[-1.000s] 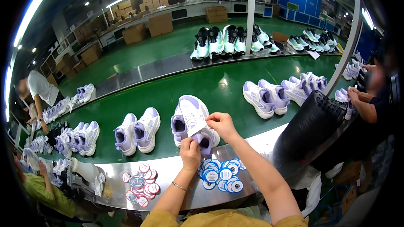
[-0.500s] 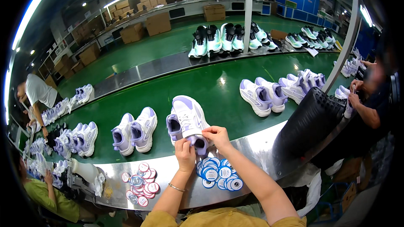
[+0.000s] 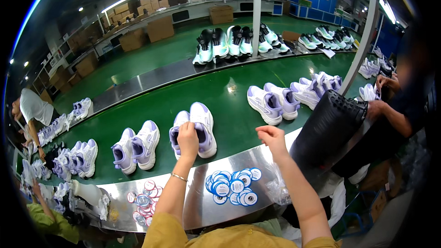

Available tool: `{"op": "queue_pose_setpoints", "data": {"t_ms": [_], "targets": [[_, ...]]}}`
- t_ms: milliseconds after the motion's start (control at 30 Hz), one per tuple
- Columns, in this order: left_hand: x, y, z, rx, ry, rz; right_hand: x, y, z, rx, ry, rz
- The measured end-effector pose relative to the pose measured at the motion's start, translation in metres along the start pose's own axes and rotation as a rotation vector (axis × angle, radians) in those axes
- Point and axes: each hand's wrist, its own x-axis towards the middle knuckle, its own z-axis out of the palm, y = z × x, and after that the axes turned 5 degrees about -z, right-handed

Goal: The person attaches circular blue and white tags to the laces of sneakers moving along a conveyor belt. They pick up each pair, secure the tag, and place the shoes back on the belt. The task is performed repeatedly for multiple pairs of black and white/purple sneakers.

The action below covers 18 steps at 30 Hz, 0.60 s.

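A white and lavender pair of sneakers stands on the green belt in front of me. My left hand (image 3: pixel 188 141) is closed at the collar and tongue of the pair's left sneaker (image 3: pixel 177 134); the hand hides its fingertips. The right sneaker (image 3: pixel 202 121) stands close beside it, toe pointing away. Off to the right, my right hand (image 3: pixel 273 140) hovers above the belt's near edge, thumb and fingers pressed together. Whether it pinches something small cannot be made out. Below the hands, a pile of round blue-and-white tags (image 3: pixel 235 186) lies on the metal ledge.
Red-rimmed round tags (image 3: pixel 146 204) lie on the ledge at left. Further lavender sneakers (image 3: pixel 146 146) stand left and right along the belt. A black padded post (image 3: pixel 328 133) rises at right near a co-worker's arm (image 3: pixel 395 118). Mint sneakers (image 3: pixel 221 43) line the far ledge.
The right sneaker, tilted up between both hands before, now stands on the belt beside its mate. My left hand has moved to the left sneaker; my right hand has drawn away rightward.
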Motion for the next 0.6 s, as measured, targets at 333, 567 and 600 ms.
{"op": "queue_pose_setpoints", "data": {"t_ms": [333,567,600], "targets": [[0.002,0.038,-0.001,-0.040,0.023,-0.052,-0.031,0.053,-0.085,-0.778,-0.078,-0.085],[-0.112,0.141,0.020,-0.527,-0.434,0.241,-0.013,0.077,-0.049,-1.280,-0.262,0.066],[-0.116,0.162,0.021,-0.502,-0.708,0.275,-0.011,0.082,-0.054,-1.245,-0.271,0.062]]}}
